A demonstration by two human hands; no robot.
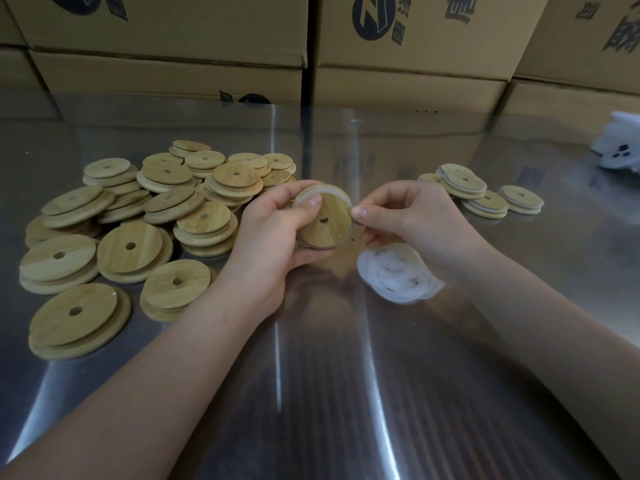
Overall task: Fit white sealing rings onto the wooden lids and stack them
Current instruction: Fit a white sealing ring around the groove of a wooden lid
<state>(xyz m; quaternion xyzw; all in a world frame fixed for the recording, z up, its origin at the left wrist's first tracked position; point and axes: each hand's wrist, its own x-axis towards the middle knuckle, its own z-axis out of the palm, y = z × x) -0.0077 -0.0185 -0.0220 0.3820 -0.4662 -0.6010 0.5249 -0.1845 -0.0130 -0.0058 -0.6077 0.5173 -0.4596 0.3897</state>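
Fingers of the left hand (268, 233) grip a round wooden lid (323, 220); right hand (408, 216) pinches its translucent white sealing ring (341, 195)

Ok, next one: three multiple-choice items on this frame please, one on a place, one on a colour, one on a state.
1. The loose sealing rings lie: A) just below the right hand B) far left C) at the back.
2. Their colour: A) black B) white C) red.
3. The lid in the left hand: A) is bare B) has a ring at its rim, pinched by the right hand C) is set down.
1A, the pile sits under that wrist; 2B, milky white; 3B, a white band hugs the rim.
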